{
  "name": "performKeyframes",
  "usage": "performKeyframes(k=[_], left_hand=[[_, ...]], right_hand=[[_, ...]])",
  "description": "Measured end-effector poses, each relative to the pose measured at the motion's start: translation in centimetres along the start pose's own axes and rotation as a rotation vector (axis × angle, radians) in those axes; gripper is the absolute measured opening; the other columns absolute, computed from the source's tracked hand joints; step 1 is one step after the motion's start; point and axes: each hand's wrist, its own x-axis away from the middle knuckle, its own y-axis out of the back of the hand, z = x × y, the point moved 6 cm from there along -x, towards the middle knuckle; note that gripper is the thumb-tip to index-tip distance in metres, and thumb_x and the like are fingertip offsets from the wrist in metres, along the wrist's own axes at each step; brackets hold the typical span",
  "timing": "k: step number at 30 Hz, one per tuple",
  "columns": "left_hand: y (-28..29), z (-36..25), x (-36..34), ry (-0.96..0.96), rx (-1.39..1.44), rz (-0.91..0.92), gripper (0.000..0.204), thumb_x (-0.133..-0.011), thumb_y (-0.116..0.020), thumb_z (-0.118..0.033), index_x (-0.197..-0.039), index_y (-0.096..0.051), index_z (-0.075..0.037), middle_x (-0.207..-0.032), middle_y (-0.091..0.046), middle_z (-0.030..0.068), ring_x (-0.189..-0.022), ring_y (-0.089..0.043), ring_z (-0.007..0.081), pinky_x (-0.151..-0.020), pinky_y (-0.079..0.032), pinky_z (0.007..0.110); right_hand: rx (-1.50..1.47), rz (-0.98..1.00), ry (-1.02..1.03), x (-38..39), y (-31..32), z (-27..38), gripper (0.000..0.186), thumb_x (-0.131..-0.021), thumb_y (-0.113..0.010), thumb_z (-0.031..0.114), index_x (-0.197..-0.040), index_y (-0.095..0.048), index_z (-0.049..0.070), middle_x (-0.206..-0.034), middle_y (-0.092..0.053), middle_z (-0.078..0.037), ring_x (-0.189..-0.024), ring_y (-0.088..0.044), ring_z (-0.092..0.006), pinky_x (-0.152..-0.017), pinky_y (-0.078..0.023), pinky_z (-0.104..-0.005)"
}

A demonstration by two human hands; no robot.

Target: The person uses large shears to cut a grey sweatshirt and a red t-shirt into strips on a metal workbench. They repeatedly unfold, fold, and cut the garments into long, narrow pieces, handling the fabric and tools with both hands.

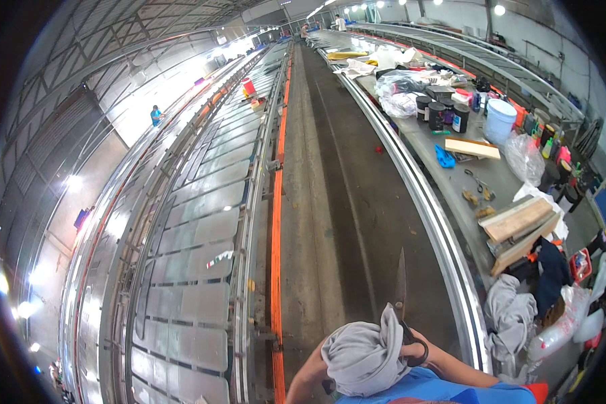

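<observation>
A bundle of grey cloth [362,360] is bunched up in front of my body, at the lower middle of the view. My left forearm [308,372] runs up to its left side, and the left hand's fingers are hidden by the folds. At the right side of the cloth, my right hand [415,345] is closed around the dark handles of a pair of scissors [402,286]. Its long blades point up and away from me, over the floor. Whether the right fingers also pinch the cloth is hard to make out.
On my right, a long table [427,168] carries black jars [435,116], a light-blue bucket [499,121], wooden blocks [520,219] and grey rags [510,313]. Left of the aisle stands a long rack of flat panels [198,303] with an orange rail [277,269]. A distant person [156,116] is at the left.
</observation>
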Motion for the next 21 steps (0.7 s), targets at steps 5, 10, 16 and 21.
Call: performKeyframes(k=[5, 10, 16, 21], left_hand=[[4.5, 2.4, -7.8, 0.028, 0.534, -0.198, 0.064, -0.082, -0.073, -0.019, -0.137, -0.046, -0.002, -0.13, -0.057, 0.009, -0.115, -0.057, 0.0176, -0.1, -0.046, 0.034], [10.0, -4.9, -15.8, 0.025, 0.52, -0.122, 0.06, -0.084, -0.072, -0.021, -0.135, -0.048, -0.003, -0.129, -0.058, 0.0089, -0.114, -0.058, 0.018, -0.1, -0.046, 0.034], [13.2, -16.7, -22.2, 0.096, 0.235, 0.105, 0.055, -0.087, -0.07, -0.025, -0.134, -0.05, -0.004, -0.127, -0.059, 0.0087, -0.114, -0.058, 0.0185, -0.1, -0.046, 0.035], [13.6, -20.4, -29.6, 0.367, 0.296, 0.338, 0.049, -0.091, -0.065, -0.03, -0.131, -0.052, -0.005, -0.123, -0.062, 0.0086, -0.111, -0.061, 0.0192, -0.097, -0.049, 0.035]], right_hand=[[0.041, -0.042, 0.031, -12.6, -1.5, 4.6, 0.052, -0.076, -0.069, 0.007, -0.125, -0.051, 0.0, -0.108, -0.06, -0.006, -0.101, -0.056, -0.0158, -0.089, -0.045, -0.0289], [0.222, -0.034, 0.198, -25.0, -3.5, 8.8, 0.05, -0.081, -0.071, 0.011, -0.126, -0.049, 0.002, -0.11, -0.059, -0.005, -0.102, -0.054, -0.0142, -0.091, -0.043, -0.0293], [0.711, 0.011, 0.561, -33.6, -5.2, 13.6, 0.061, -0.079, -0.068, 0.009, -0.133, -0.042, -0.001, -0.125, -0.055, -0.017, -0.114, -0.052, -0.0276, -0.101, -0.039, -0.0373], [0.363, -0.142, 0.049, -43.0, -1.4, 12.7, 0.062, -0.075, -0.066, 0.004, -0.132, -0.042, -0.002, -0.121, -0.055, -0.022, -0.116, -0.052, -0.0334, -0.099, -0.04, -0.0388]])
